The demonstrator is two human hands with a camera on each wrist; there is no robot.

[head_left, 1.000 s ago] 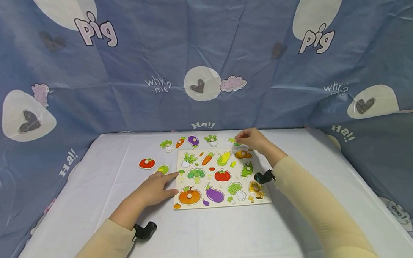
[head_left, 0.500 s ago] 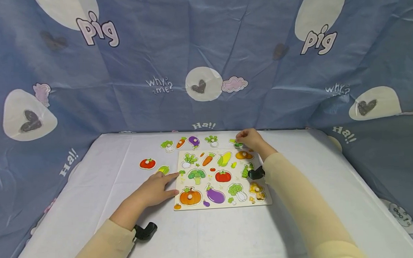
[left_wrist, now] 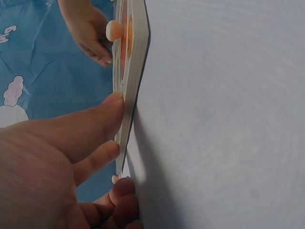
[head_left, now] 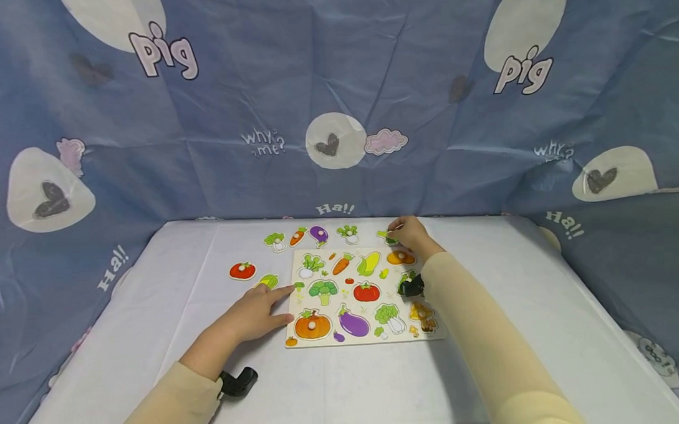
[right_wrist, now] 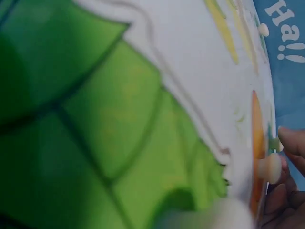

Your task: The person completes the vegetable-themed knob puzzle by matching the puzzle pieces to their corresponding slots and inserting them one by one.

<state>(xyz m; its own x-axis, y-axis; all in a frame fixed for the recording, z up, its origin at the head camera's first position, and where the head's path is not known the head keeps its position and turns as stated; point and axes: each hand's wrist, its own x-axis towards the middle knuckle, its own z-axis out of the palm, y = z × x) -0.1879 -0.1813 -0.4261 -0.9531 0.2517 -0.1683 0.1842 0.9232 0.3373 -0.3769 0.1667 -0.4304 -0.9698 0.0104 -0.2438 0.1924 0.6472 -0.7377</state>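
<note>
A wooden vegetable puzzle board lies flat on the white table. My left hand rests at its left edge, thumb and straight index finger touching the board. In the left wrist view, the thumb presses the board's edge. Just beyond the left hand, a corn piece is partly covered. My right hand is past the board's far right corner, fingertips pinching the knob of a green broccoli piece. A pumpkin piece and a mushroom piece sit in the board.
Behind the board lie a bok choy piece, a carrot piece, an eggplant piece and a turnip piece. A tomato piece lies left of it. A blue patterned cloth hangs along the back and sides.
My right forearm and its wrist camera have swung left, covering more of the board's right side. Its fingertips stay at the broccoli piece. My left hand has kept its place.
</note>
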